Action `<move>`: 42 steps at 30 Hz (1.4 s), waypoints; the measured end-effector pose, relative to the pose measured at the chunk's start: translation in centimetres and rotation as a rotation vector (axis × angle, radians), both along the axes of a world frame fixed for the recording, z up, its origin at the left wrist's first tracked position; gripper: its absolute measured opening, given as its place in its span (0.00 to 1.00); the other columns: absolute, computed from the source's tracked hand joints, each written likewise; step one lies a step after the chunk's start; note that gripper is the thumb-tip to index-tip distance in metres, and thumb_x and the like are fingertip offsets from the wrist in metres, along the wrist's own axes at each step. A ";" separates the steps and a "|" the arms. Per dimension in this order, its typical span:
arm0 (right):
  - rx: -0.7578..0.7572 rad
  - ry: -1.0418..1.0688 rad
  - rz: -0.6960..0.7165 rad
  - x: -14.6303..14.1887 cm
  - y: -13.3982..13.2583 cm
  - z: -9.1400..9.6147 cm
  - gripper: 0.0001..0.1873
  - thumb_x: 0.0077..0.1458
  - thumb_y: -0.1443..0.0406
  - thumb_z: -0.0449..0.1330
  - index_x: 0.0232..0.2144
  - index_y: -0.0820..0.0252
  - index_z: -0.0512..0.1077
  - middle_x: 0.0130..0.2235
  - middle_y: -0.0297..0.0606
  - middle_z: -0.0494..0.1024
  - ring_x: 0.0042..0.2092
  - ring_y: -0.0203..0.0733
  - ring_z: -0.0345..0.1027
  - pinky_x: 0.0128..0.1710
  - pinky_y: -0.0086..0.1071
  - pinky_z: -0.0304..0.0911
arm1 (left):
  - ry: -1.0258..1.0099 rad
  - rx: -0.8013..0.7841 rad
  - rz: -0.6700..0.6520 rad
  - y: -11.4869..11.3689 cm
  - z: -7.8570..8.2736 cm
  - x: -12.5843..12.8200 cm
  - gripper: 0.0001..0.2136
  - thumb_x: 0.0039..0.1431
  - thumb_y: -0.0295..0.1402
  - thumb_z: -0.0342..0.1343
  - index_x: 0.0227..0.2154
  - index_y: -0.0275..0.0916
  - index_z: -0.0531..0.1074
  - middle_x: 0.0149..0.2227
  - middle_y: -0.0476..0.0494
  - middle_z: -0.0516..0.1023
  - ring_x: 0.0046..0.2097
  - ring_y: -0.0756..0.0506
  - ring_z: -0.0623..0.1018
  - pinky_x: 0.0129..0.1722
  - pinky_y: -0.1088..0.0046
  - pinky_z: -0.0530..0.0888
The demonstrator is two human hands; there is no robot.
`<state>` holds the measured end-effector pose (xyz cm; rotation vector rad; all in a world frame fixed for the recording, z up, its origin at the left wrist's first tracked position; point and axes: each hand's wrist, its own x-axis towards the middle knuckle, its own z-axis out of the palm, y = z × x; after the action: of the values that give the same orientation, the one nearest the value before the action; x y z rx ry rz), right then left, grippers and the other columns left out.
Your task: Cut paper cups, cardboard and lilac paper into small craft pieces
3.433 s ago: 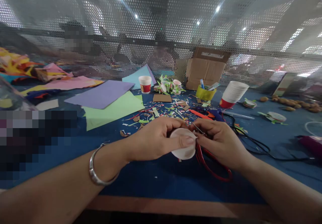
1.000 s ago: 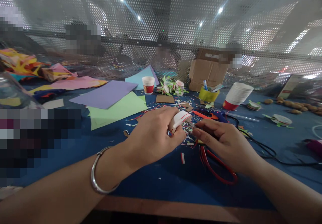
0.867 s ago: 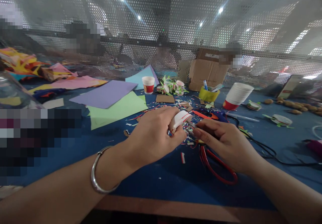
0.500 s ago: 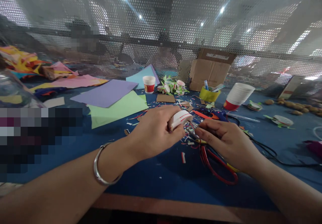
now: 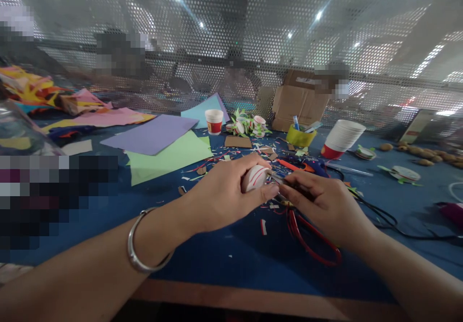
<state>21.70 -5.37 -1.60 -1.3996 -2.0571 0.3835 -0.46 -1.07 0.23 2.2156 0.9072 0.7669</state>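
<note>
A small rounded white paper piece with red stripes [image 5: 256, 178] is gripped in my left hand [image 5: 226, 192], the thumb along its near side. My right hand [image 5: 318, 199] pinches a slim metal-tipped tool [image 5: 277, 177]. Its tip meets the right end of the striped piece; the rest hides behind my fingers, so its kind is unclear. Red-handled scissors [image 5: 314, 240] lie on the table below my right hand, their blades mostly hidden. Just beyond both hands are paper scraps [image 5: 267, 151] and a red-striped offcut [image 5: 264, 227] lies nearer.
Green [image 5: 162, 158] and purple paper sheets [image 5: 152, 131] lie left. Behind stand a paper cup [image 5: 214, 122], several small turtle-like paper crafts [image 5: 248, 124], a yellow pen holder [image 5: 301, 135], stacked cups [image 5: 343, 139] and a cardboard box [image 5: 302, 102]. A black cable [image 5: 387, 216] runs right.
My left hand has turned the striped piece, showing more of its striped face, and its thumb now reaches farther right. The tool tip in my right hand has come against the piece.
</note>
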 end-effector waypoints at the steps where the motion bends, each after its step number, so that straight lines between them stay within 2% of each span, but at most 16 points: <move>1: 0.024 -0.014 -0.001 0.0 0.0 0.0 0.16 0.67 0.56 0.55 0.29 0.58 0.69 0.25 0.28 0.67 0.26 0.32 0.58 0.27 0.28 0.53 | -0.021 -0.066 -0.027 0.1 0.0 0.0 0.15 0.62 0.45 0.58 0.46 0.42 0.74 0.29 0.53 0.73 0.28 0.52 0.70 0.26 0.77 0.64; 7: 0.091 -0.066 0.007 0.1 -0.2 -0.1 0.15 0.66 0.57 0.56 0.29 0.58 0.70 0.23 0.27 0.66 0.24 0.32 0.56 0.25 0.28 0.52 | -0.116 -0.489 -0.155 0.3 0.5 -0.1 0.18 0.62 0.49 0.58 0.47 0.42 0.74 0.29 0.52 0.72 0.28 0.52 0.71 0.23 0.79 0.66; 13: 0.110 -0.095 0.002 0.2 -0.1 -0.2 0.16 0.66 0.57 0.56 0.27 0.58 0.68 0.22 0.26 0.64 0.23 0.32 0.54 0.24 0.29 0.50 | -0.202 -0.780 -0.234 0.5 0.6 -0.2 0.20 0.62 0.52 0.56 0.37 0.38 0.74 0.33 0.47 0.75 0.32 0.50 0.73 0.24 0.78 0.67; 16: 0.131 -0.082 0.023 0.2 0.0 -0.2 0.14 0.66 0.59 0.56 0.28 0.57 0.68 0.23 0.27 0.66 0.23 0.32 0.56 0.24 0.28 0.51 | -0.227 -0.848 -0.260 0.9 0.4 -0.1 0.18 0.62 0.48 0.59 0.46 0.39 0.75 0.37 0.46 0.77 0.37 0.49 0.75 0.32 0.76 0.69; 19: 0.148 -0.092 0.019 0.1 -0.2 0.0 0.12 0.65 0.59 0.57 0.30 0.57 0.70 0.23 0.26 0.68 0.23 0.31 0.58 0.24 0.28 0.52 | -0.248 -0.868 -0.276 1.3 0.3 -0.2 0.25 0.57 0.38 0.67 0.56 0.43 0.70 0.44 0.47 0.77 0.45 0.49 0.75 0.43 0.74 0.70; 21: 0.152 -0.099 0.006 0.1 -0.3 0.1 0.11 0.64 0.58 0.59 0.31 0.57 0.71 0.22 0.26 0.67 0.22 0.31 0.57 0.23 0.27 0.51 | -0.245 -0.836 -0.286 1.5 0.3 -0.3 0.26 0.53 0.33 0.70 0.54 0.41 0.71 0.45 0.48 0.76 0.46 0.49 0.74 0.47 0.74 0.69; 25: 0.157 -0.068 -0.006 0.0 -0.4 0.3 0.09 0.63 0.59 0.60 0.35 0.58 0.73 0.23 0.26 0.71 0.22 0.31 0.59 0.23 0.26 0.53 | -0.253 -0.729 -0.301 1.9 0.0 -0.4 0.27 0.50 0.30 0.71 0.52 0.39 0.69 0.40 0.50 0.75 0.41 0.51 0.74 0.42 0.75 0.70; 29: 0.170 -0.031 -0.024 0.2 -0.5 0.3 0.11 0.63 0.57 0.60 0.38 0.59 0.75 0.26 0.29 0.74 0.24 0.31 0.61 0.24 0.25 0.56 | -0.205 -0.376 -0.244 2.1 -0.6 -0.3 0.28 0.50 0.33 0.70 0.53 0.41 0.66 0.42 0.49 0.75 0.42 0.48 0.75 0.42 0.72 0.72; 35: 0.062 -0.039 0.004 0.1 -0.7 0.5 0.17 0.65 0.53 0.57 0.34 0.59 0.74 0.26 0.30 0.71 0.25 0.33 0.58 0.25 0.28 0.55 | -0.052 0.073 -0.028 1.9 -0.5 -0.2 0.21 0.55 0.30 0.64 0.52 0.41 0.67 0.50 0.43 0.73 0.43 0.46 0.76 0.43 0.70 0.73; 38: 0.016 -0.008 0.027 -0.1 -0.7 0.7 0.17 0.65 0.53 0.56 0.32 0.59 0.73 0.25 0.29 0.68 0.25 0.33 0.57 0.24 0.28 0.54 | -0.016 0.202 0.001 1.8 -0.5 -0.2 0.21 0.56 0.29 0.63 0.52 0.42 0.67 0.53 0.41 0.72 0.47 0.44 0.76 0.44 0.69 0.74; 42: -0.030 0.041 0.063 -0.2 -0.7 0.8 0.19 0.66 0.53 0.56 0.27 0.58 0.70 0.24 0.28 0.64 0.26 0.33 0.56 0.24 0.29 0.53 | 0.023 0.296 -0.007 1.5 -0.8 -0.1 0.20 0.58 0.26 0.60 0.53 0.43 0.66 0.54 0.41 0.72 0.49 0.43 0.75 0.47 0.67 0.74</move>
<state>21.45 -6.08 -0.76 -1.3354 -2.0740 0.4678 -0.56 0.44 -0.59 2.4858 0.8404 0.9238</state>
